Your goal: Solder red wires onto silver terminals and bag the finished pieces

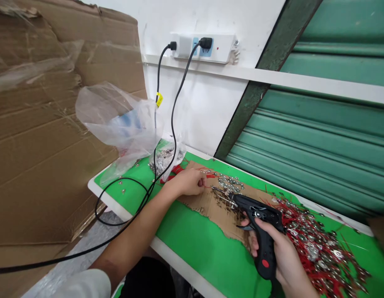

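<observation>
My right hand [281, 244] is wrapped around the grip of a black soldering gun [257, 211]. Its thin metal tip points left over a scorched strip of cardboard [199, 203]. Just left of that tip, my left hand [190, 181] pinches a thin red wire [208, 186], its fingers closed. Small silvery metal pieces [230, 183] lie on the cardboard behind the tip. To the right of the gun spreads a big pile of red wires with round metal ends [316, 240].
The green table top [192, 248] has a white edge. A clear bag of small metal parts [167, 159] stands at the back. Black cables [176, 99] run from a wall socket [204, 47] across the left side. A large cardboard box [55, 145] rises at left, a green shutter [319, 136] behind.
</observation>
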The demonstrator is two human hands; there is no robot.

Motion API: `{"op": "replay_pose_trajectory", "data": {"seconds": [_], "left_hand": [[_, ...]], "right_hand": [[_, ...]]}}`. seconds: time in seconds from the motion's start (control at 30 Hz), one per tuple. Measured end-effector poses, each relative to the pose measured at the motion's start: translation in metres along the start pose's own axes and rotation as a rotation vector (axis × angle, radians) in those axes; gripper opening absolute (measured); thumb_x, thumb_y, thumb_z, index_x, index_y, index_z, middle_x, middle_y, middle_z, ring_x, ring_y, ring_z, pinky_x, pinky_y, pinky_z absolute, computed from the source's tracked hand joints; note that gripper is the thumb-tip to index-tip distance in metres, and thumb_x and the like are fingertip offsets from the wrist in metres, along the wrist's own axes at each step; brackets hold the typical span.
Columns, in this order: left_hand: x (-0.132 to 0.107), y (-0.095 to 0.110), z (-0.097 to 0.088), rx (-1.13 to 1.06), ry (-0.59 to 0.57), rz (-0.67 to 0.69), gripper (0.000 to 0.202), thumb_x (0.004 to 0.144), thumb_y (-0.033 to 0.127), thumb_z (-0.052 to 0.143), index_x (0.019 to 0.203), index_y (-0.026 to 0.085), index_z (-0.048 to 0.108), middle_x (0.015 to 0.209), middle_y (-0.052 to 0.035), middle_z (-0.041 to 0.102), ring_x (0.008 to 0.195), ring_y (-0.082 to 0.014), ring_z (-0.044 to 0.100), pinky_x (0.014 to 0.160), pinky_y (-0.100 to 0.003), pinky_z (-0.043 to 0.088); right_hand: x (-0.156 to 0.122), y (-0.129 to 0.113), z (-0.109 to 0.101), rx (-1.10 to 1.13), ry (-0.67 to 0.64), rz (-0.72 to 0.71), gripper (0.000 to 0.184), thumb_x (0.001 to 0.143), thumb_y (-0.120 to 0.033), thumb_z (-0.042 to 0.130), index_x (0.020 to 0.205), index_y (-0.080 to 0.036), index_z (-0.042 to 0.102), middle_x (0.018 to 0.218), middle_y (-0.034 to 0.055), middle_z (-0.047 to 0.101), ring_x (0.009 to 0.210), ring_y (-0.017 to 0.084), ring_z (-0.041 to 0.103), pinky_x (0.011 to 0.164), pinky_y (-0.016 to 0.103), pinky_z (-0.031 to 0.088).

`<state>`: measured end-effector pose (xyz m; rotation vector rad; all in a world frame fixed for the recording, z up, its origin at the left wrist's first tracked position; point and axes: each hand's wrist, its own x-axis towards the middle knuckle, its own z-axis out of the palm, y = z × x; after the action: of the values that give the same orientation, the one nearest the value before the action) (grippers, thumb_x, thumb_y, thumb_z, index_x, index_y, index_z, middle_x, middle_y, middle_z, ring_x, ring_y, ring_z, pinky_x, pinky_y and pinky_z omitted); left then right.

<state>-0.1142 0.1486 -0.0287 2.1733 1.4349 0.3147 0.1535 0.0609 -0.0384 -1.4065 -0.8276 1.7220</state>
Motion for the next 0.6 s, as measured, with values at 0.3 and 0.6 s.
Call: {"op": "replay_pose_trajectory", "data": {"seconds": [0.3, 0.6], "left_hand": [[-0.0002, 0.0006, -0.0004, -0.002, -0.018, -0.003, 0.011, 0.077, 0.025, 0.061, 0.083, 0.020, 0.069, 0.078, -0.0003, 0.070, 0.069, -0.0124, 0.060, 0.057, -0.023, 0.036], [-0.0009, 0.0015, -0.0005, 0.039, 0.003, -0.029, 0.009, 0.076, 0.023, 0.059, 0.081, 0.021, 0.067, 0.077, 0.0002, 0.070, 0.073, -0.0143, 0.062, 0.056, -0.024, 0.035]], "right_hand": [[-0.0019, -0.0011, 0.0057, -0.002, 0.007, -0.030, 0.037, 0.078, -0.051, 0.069, 0.080, -0.014, 0.072, 0.046, 0.0007, 0.052, 0.040, 0.012, 0.048, 0.042, 0.023, 0.035], [-0.0004, -0.0013, 0.0064, -0.024, 0.017, -0.026, 0.039, 0.076, -0.052, 0.071, 0.080, -0.013, 0.071, 0.046, 0.0009, 0.051, 0.039, 0.013, 0.047, 0.040, 0.024, 0.034]]}}
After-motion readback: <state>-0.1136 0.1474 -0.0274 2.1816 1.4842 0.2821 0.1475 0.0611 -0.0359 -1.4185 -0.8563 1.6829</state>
